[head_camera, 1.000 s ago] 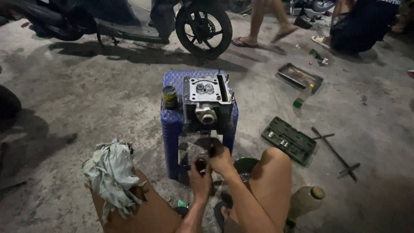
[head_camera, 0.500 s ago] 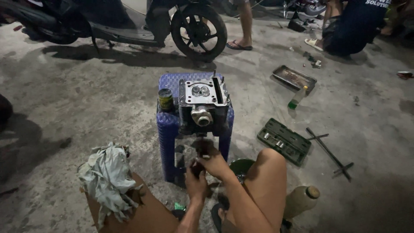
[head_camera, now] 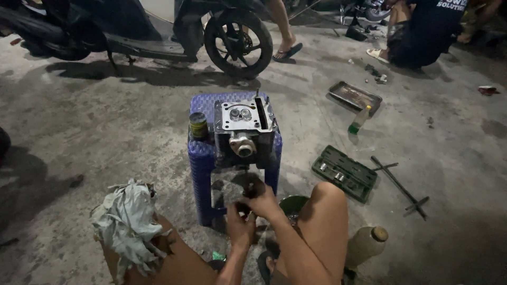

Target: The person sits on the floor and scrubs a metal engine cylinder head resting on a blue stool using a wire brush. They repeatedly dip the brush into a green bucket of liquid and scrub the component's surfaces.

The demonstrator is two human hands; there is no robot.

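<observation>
A small dark part (head_camera: pixel 248 196) sits pinched between both hands, low in front of the blue plastic stool (head_camera: pixel 203 158) and between the person's knees — too dim to tell its kind. The right hand (head_camera: pixel 262 201) curls its fingers around it from above; the left hand (head_camera: pixel 240 228) grips it from below. On the stool stands a metal engine cylinder head (head_camera: pixel 244 126) beside a small tin (head_camera: pixel 198 125). A crumpled rag (head_camera: pixel 127 221) drapes the left knee — a green socket case (head_camera: pixel 344 173) lies on the concrete to the right.
</observation>
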